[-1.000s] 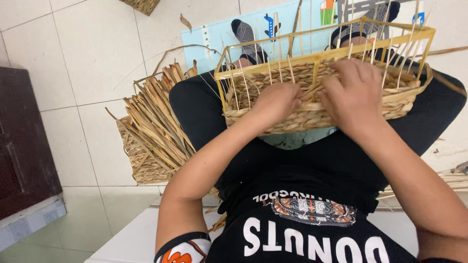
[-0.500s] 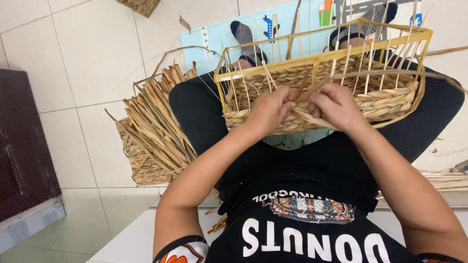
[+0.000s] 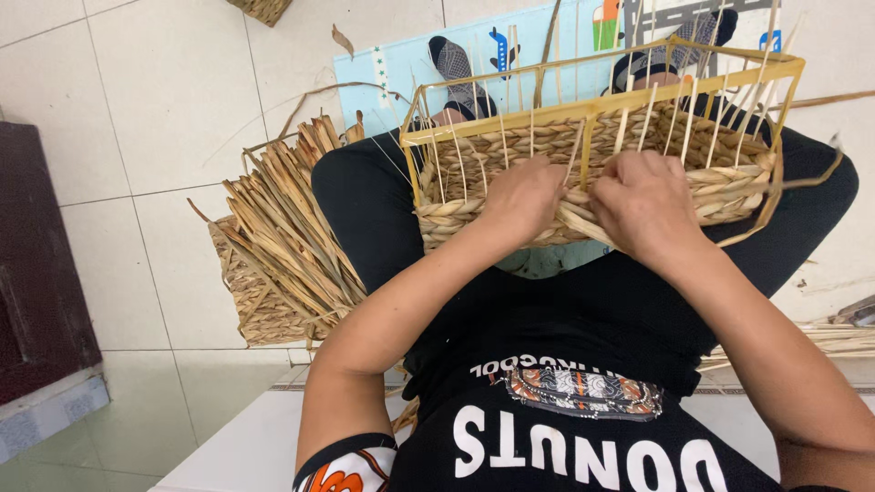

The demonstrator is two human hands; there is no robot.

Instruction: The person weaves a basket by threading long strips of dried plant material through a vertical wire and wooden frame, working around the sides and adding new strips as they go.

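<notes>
head view: half-woven basket (image 3: 729, 173) on yellow wire frame (image 3: 592, 107), resting on lap; left hand (image 3: 521, 199) and right hand (image 3: 643, 205) both curled on a flat straw strand (image 3: 583, 221) at its near wall; dried straw bundle (image 3: 283, 237) beside left leg.

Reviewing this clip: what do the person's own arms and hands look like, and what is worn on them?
Both forearms are bare, with no gloves, rings or watch visible on the left hand or right hand. The left upper arm shows a short black sleeve ending in an orange-and-white printed pattern. The right sleeve is out of view.
</notes>
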